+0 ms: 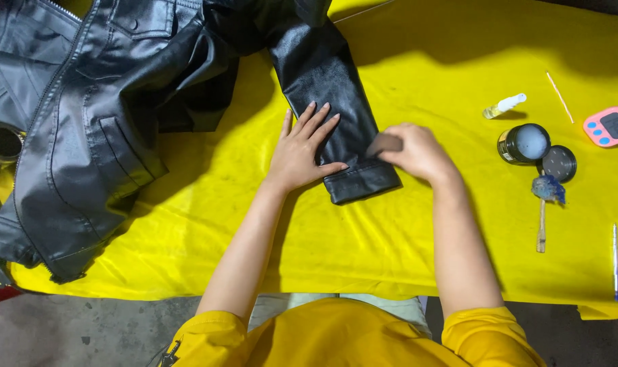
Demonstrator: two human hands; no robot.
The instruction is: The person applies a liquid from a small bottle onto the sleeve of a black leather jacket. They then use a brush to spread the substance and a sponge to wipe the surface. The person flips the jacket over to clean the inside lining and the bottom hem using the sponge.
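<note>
A black leather jacket point(98, 115) lies spread over the yellow cloth point(207, 224), its sleeve point(332, 88) stretched toward me. My left hand point(302, 149) rests flat on the sleeve near the cuff, fingers apart. My right hand point(414, 149) presses a small dark sponge point(383, 144) against the sleeve's right edge, just above the cuff point(363, 183).
To the right stand an open round jar point(524, 143), its dark lid point(559, 163), a brush with blue bristles point(545, 204), a small clear bottle point(504, 105), a thin stick point(559, 97), a pink timer point(610, 126) and a pen point(615, 261). A round dark object point(2, 143) sits at the left edge.
</note>
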